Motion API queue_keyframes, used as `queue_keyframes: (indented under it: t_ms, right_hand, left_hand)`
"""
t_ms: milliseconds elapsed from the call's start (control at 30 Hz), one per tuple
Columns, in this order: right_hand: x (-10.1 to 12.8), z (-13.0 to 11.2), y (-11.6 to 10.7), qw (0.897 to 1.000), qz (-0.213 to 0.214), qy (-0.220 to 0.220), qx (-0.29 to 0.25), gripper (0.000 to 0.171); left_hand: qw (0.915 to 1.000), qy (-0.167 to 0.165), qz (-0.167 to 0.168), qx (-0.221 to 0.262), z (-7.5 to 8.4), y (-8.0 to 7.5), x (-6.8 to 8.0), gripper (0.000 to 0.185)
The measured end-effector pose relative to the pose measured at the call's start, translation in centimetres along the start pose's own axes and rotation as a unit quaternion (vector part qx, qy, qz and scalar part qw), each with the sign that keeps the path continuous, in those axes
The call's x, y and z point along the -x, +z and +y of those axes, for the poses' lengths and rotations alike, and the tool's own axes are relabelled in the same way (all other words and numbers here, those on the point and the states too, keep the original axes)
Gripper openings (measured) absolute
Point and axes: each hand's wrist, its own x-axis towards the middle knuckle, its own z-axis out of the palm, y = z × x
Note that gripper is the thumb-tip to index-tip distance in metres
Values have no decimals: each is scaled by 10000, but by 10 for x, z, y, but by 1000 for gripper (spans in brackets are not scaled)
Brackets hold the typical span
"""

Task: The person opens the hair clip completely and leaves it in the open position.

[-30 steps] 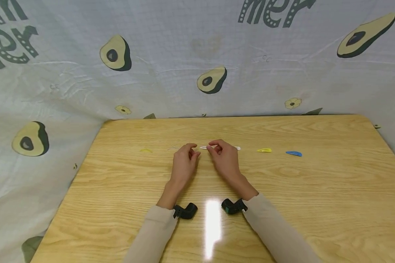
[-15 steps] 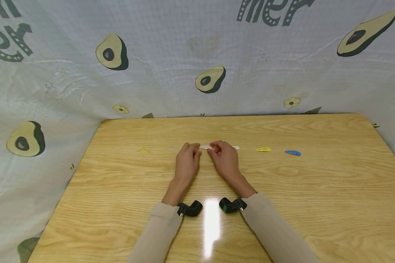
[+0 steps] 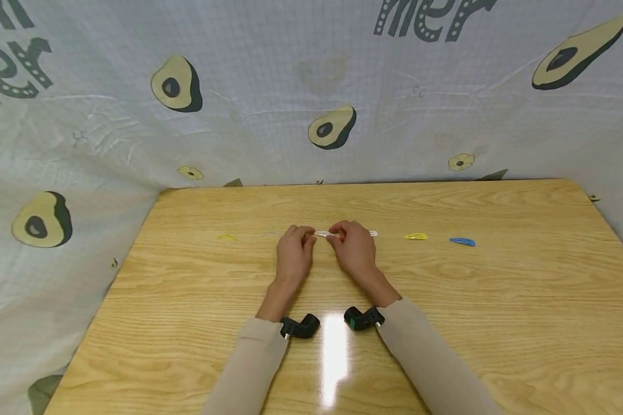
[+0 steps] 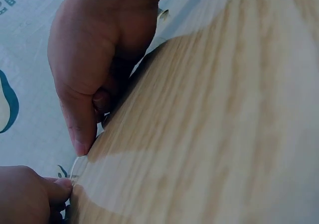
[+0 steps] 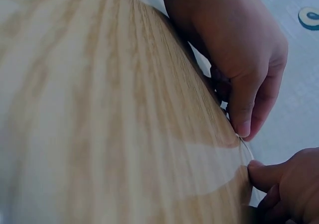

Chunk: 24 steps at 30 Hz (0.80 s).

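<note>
Both hands curled, pinching white clip [image 3: 323, 233] on table [image 3: 446, 300]. Left hand [image 3: 293, 255] holds clip's left end, right hand [image 3: 354, 249] its right part. Yellow clip [image 3: 415, 236] and blue clip [image 3: 462, 242] lie right of white clip. Cloth [image 3: 270, 86] behind shows letters "mer".

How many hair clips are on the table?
5 that I can see: a white clip pinched between both hands, a yellow clip and blue clip to their right, a pale clip and faint yellow clip left. Hands may hide more.
</note>
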Motion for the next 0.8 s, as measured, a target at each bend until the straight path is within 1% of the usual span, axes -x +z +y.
queue_keyframes:
  t_ms: [67,267,533,800]
  right_hand:
    - [-1,-1,-2,9999,-127,98,19,14]
    - [-3,-2,-7,9985,-453,294,-54,13]
    - [-5,3,-7,9973,-599,239,-352,11]
    - [-1,7,-9,9952,-760,123,-600,11]
  left_hand:
    - [10000,10,9,17,0,0,0,15]
    - [9998,-98,13,145,0,0,-1,20]
    - [9996,-125,93,233,-1,-1,0,18]
    - [9981,-111,298,533,-4,-1,0,12]
